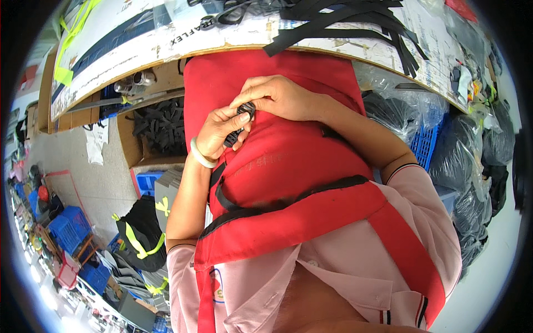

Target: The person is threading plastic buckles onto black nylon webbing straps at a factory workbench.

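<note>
Over my red apron [288,172], both hands come together in front of the worktable's edge. My left hand [211,133], with a pale bangle [201,154] at the wrist, is closed around a small black ribbed piece [232,138]. It looks like hard plastic, but the fingers cover much of it, so its exact kind does not show. My right hand [286,99] reaches across from the right with bent fingers. Its fingertips meet the upper end of the same piece, beside the left thumb.
Black webbing straps [344,25] lie piled on the white worktable [244,40], some hanging over its edge. Below at left, a cardboard box [127,141] holds dark strips. At right stand a blue crate [426,145] and stuffed plastic bags [458,161]. A black bundle with yellow-green ties [141,241] sits at my left.
</note>
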`<state>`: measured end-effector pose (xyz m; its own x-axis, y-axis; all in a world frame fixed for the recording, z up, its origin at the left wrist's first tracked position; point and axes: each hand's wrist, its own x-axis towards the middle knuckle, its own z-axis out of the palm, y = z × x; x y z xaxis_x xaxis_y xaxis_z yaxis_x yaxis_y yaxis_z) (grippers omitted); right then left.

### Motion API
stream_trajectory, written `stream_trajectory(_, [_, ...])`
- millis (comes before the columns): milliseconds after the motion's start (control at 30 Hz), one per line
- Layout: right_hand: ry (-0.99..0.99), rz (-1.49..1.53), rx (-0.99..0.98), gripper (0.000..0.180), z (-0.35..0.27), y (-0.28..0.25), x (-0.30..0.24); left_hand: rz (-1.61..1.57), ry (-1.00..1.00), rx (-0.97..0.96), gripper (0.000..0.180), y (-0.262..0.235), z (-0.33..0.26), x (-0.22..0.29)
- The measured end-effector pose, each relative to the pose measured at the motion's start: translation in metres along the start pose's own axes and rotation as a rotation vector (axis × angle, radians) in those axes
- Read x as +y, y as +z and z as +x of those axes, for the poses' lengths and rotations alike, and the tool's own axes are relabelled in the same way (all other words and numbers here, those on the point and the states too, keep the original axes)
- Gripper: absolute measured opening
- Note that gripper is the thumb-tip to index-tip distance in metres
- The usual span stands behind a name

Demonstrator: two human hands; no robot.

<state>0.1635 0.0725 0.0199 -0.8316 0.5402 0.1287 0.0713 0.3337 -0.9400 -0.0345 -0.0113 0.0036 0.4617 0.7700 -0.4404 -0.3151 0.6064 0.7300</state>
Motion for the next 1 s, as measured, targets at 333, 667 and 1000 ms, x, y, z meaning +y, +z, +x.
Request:
stream_trajectory(333, [0.032,-0.957,0.590,0.025,-0.019,-0.078,0.039,-0.254,-0.019,0.095,0.023,0.012,0.014,0.006])
stream_trajectory(667, [-0.061,-0.842,0.653,0.021,-0.010,-0.082,0.055,-0.238,0.053,0.135,0.023,0.012,0.014,0.005])
stream_trajectory(1000, [-0.216,-0.926,0.611,0.016,0.014,-0.071,0.042,-0.261,0.077,0.127,0.021,0.011,0.014,0.002])
